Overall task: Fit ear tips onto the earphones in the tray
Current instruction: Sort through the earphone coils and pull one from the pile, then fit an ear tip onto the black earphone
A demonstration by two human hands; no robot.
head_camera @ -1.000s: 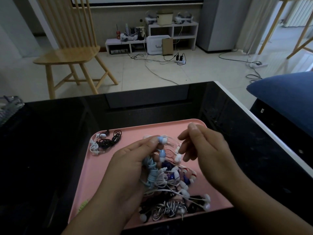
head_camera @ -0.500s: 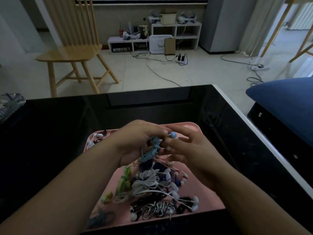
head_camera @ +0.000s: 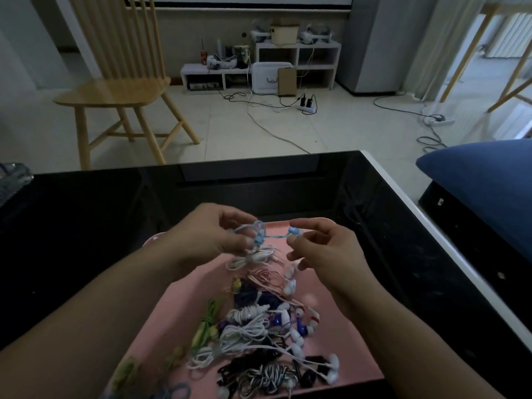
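Above the far end of the pink tray, the left hand grips the coiled light-blue earphone cord in curled fingers, while the right hand pinches its blue earbud between thumb and forefinger. The short cord between them looks taut (whether a tip is already seated is too small to tell). A harder pull could likely slip the bud free, dropping it into the tangled earphone pile below.

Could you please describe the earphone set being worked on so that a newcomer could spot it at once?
Look above the far end of the pink tray: the light blue earphones hang between both hands. The left hand grips the bundled cord, and the right hand pinches an earbud. It is the only set lifted off the pile.
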